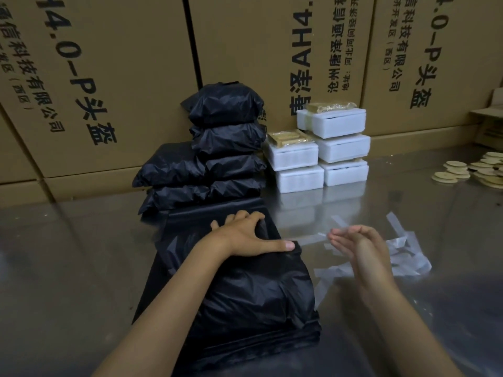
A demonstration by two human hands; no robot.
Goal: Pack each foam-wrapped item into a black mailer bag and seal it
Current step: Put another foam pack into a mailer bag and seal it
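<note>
Five foam-wrapped items (330, 148) stand unpacked against the cardboard cartons (114, 77) at the back of the shiny metal table (68, 254): a column of three on the right, a column of two just left of it and touching. Each column carries a yellowish film-wrapped slab on top, so two such slabs show.

Left of the foam, touching it, rises a pile of sealed black parcels (226, 126); about six can be told apart, though folds of black film make the count unsure.

One filled black mailer bag (253, 289) lies in the foreground, on a flat stack of unused mailers (245, 346) whose layers cannot be counted. Its far end lies flat toward the parcel pile.

Two hands are in view. The left hand (247, 235) presses on the far part of the filled bag, thumb stretched flat along the film and fingers bent over a fold, pinning it down. The right hand (356, 240) hovers just right of the bag, above the table, fingers loosely extended and grasping nothing.

Several pale release strips (402, 254) lie scattered and crumpled beneath and beyond the right hand, too tangled to count. Far right, a loose heap of pale round discs (473, 171) rests on the table, more than a dozen.
</note>
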